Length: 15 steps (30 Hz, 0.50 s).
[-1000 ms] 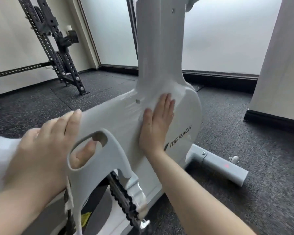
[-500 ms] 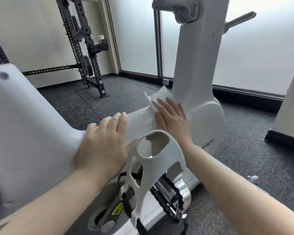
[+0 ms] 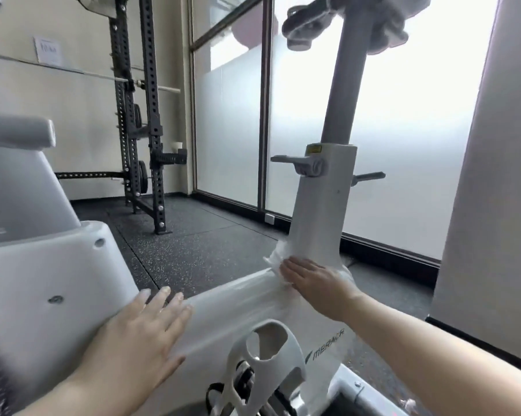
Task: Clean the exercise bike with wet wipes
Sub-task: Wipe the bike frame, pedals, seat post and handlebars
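Pressing flat against the exercise bike (image 3: 238, 298), the right hand (image 3: 316, 280) is seen with fingers straight and together, a white wet wipe (image 3: 275, 258) pinned beneath the palm where the sloping frame meets the base of the upright post (image 3: 322, 211). Crumpled edges of the wipe are visible past the fingertips (image 3: 284, 267) and at the wrist side. The left hand (image 3: 142, 331) is laid open on the frame lower down, fingers spread and straight, nothing gripped; the two hands are kept well apart along the same white beam. A cut-out bottle cage (image 3: 266, 364) is noted just below, between the forearms, beside the lettering on the bike's side panel. A lever clamp (image 3: 301, 163) sits on the post above the wiping hand. Behind the bike, a black perforated squat rack (image 3: 151, 121) stands on dark speckled floor matting (image 3: 199, 235), with frosted glass panels (image 3: 403, 130) along the far side.
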Each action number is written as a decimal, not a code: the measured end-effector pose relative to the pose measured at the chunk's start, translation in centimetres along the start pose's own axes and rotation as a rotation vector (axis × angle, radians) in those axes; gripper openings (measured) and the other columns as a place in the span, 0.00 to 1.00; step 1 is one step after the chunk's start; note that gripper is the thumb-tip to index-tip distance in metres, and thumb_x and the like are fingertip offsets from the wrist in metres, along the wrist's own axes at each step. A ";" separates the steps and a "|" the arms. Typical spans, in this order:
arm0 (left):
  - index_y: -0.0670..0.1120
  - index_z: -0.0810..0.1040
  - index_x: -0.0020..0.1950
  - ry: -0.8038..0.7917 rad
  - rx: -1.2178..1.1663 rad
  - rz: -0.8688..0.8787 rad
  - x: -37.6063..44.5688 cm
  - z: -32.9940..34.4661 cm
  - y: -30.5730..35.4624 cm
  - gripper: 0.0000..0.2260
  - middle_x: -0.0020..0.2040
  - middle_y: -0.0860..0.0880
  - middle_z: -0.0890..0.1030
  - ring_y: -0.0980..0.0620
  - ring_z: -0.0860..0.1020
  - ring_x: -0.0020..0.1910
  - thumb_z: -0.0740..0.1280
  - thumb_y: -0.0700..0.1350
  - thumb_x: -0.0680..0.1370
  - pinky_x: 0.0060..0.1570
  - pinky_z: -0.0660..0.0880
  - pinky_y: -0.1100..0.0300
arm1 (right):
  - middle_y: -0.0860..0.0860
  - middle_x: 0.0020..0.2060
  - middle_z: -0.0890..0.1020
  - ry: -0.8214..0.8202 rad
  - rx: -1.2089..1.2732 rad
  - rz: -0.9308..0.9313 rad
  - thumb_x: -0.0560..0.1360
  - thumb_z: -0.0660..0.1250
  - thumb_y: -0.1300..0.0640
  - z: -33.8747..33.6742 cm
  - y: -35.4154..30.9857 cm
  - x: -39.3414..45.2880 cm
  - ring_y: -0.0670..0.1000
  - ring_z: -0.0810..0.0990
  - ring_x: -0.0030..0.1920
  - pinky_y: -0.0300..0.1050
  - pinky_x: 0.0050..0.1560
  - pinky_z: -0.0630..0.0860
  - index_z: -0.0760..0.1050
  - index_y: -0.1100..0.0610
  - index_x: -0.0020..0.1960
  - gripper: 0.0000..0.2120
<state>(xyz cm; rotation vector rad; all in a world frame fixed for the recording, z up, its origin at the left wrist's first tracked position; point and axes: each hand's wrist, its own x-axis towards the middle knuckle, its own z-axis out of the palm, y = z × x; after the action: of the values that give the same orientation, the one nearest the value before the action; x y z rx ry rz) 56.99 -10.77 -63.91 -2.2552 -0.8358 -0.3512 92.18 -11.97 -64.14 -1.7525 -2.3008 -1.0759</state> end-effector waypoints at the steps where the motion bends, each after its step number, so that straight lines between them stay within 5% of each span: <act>1: 0.37 0.84 0.50 0.014 0.064 0.012 -0.2 -0.3 -1.0 0.26 0.51 0.37 0.83 0.38 0.82 0.49 0.55 0.53 0.70 0.67 0.55 0.45 | 0.53 0.72 0.67 -0.085 -0.128 -0.103 0.78 0.54 0.59 -0.9 1.9 0.4 0.53 0.65 0.72 0.49 0.73 0.59 0.62 0.59 0.74 0.25; 4: 0.33 0.82 0.51 0.096 0.213 0.097 -0.7 -1.4 -3.4 0.26 0.54 0.37 0.82 0.35 0.72 0.61 0.51 0.50 0.78 0.75 0.43 0.46 | 0.51 0.77 0.44 -0.297 -0.501 -0.149 0.81 0.49 0.59 -5.3 6.2 2.7 0.53 0.43 0.77 0.53 0.74 0.35 0.39 0.57 0.78 0.29; 7: 0.35 0.73 0.56 0.212 0.301 0.161 -0.6 -0.8 -4.4 0.25 0.59 0.38 0.77 0.34 0.56 0.73 0.40 0.47 0.83 0.74 0.42 0.44 | 0.52 0.78 0.43 -0.241 -0.623 0.108 0.81 0.47 0.57 -7.6 6.7 5.8 0.55 0.42 0.77 0.54 0.74 0.36 0.39 0.58 0.77 0.28; 13: 0.39 0.83 0.51 0.140 0.340 0.198 -1.1 -0.8 -4.9 0.23 0.51 0.41 0.83 0.39 0.71 0.57 0.53 0.52 0.77 0.73 0.47 0.43 | 0.48 0.78 0.49 -0.411 -0.368 0.000 0.83 0.50 0.54 -4.5 2.6 4.5 0.53 0.41 0.77 0.51 0.70 0.30 0.48 0.52 0.78 0.24; 15: 0.40 0.83 0.52 0.064 0.309 0.193 -1.3 -1.6 -4.8 0.24 0.53 0.42 0.82 0.40 0.74 0.58 0.54 0.53 0.76 0.73 0.48 0.44 | 0.48 0.76 0.58 -0.430 -0.208 0.130 0.83 0.49 0.55 -4.5 1.0 4.9 0.53 0.46 0.77 0.53 0.75 0.38 0.56 0.51 0.76 0.22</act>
<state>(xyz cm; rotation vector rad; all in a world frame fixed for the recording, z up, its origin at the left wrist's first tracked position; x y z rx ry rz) 52.81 -9.87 -60.83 -2.0039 -0.5889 -0.1886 89.73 -10.29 -58.05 -2.3826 -2.3153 -1.0304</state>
